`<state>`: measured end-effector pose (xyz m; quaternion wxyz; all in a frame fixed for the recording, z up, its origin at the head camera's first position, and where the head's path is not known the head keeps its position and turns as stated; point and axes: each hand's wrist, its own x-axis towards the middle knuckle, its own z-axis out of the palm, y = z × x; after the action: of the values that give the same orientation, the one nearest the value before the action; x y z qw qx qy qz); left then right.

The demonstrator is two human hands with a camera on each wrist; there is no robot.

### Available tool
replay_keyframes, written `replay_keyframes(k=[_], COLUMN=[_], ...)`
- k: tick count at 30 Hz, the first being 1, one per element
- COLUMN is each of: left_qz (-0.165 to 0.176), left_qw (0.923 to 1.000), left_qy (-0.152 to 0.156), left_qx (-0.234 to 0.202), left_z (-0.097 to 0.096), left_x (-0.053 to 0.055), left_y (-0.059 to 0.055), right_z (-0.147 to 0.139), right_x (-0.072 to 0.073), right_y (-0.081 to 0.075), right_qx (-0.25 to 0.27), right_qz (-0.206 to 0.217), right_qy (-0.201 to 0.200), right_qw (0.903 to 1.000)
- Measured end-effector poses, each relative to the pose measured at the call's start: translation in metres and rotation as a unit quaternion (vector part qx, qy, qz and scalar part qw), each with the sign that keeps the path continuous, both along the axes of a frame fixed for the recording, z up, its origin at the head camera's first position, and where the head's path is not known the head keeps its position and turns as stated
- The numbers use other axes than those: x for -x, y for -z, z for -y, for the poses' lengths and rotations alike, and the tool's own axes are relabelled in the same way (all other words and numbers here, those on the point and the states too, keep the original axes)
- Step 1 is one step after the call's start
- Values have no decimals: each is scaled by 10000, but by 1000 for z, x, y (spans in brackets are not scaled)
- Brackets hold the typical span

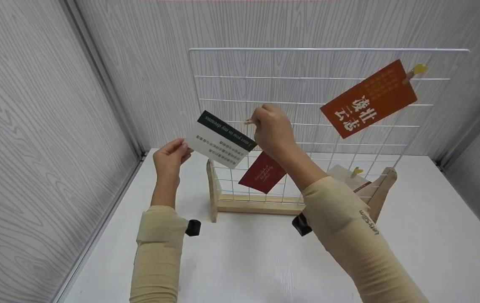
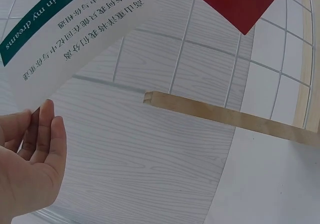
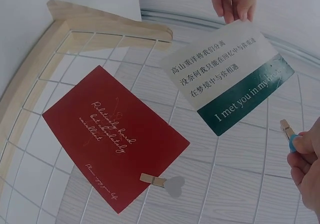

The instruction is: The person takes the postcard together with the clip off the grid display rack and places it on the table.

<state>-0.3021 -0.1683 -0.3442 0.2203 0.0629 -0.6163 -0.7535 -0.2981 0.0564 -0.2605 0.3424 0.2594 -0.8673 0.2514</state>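
Observation:
My left hand (image 1: 168, 159) pinches one corner of a white card with a dark green band (image 1: 222, 141), holding it up in front of a white wire grid (image 1: 307, 102). Between thumb and fingers, my right hand (image 1: 274, 128) grips a small wooden clothespin with a blue end (image 3: 287, 130). Its wooden tip lies a little beyond the card's green edge in the right wrist view. Below that hand hangs a red card (image 3: 112, 139), fixed to the grid by a clothespin with a grey heart (image 3: 174, 186).
An orange card (image 1: 370, 99) hangs at the grid's upper right from a clothespin with a yellow end (image 1: 419, 69). Low on the right hangs a pale card (image 1: 345, 176), partly behind the right forearm. The grid stands in a wooden base (image 1: 261, 206) on a white table (image 1: 240, 261).

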Motion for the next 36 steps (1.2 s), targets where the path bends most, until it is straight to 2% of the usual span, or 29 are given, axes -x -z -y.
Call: replay_keyframes(k=[6, 12, 19, 22, 25, 26, 29, 32, 33, 36], left_qz=[84, 168, 304, 427, 257, 20, -8, 181, 428, 507], left_qw=[9996, 9989, 9987, 9982, 9984, 9973, 9954, 9985, 9981, 9970], left_qy=[46, 103, 159, 123, 498, 708, 883, 518, 331, 346], left_qx=[253, 419, 384, 397, 41, -193, -360, 59, 298, 463], left_z=[6, 9, 12, 16, 19, 29, 37, 41, 32, 26], left_x=[-5, -7, -12, -8, -10, 7, 17, 22, 5, -12], left_y=[2, 4, 5, 11, 15, 35, 46, 50, 32, 19], right_z=[-6, -15, -25, -29, -33, -35, -41, -48, -50, -56], right_x=[-4, -6, -6, -6, -7, -7, -9, -10, -10, -12], right_y=[0, 1, 5, 8, 11, 12, 17, 21, 23, 28], right_qx=[207, 315, 513, 587, 649, 672, 738, 824, 854, 952], right_qz=[185, 200, 141, 133, 60, 9, -141, -329, -361, -367], right_qy=[-116, -201, -579, -692, -767, -805, -925, -1046, -1073, -1132], right_qw=[9995, 9991, 9969, 9958, 9949, 9945, 9929, 9906, 9899, 9883])
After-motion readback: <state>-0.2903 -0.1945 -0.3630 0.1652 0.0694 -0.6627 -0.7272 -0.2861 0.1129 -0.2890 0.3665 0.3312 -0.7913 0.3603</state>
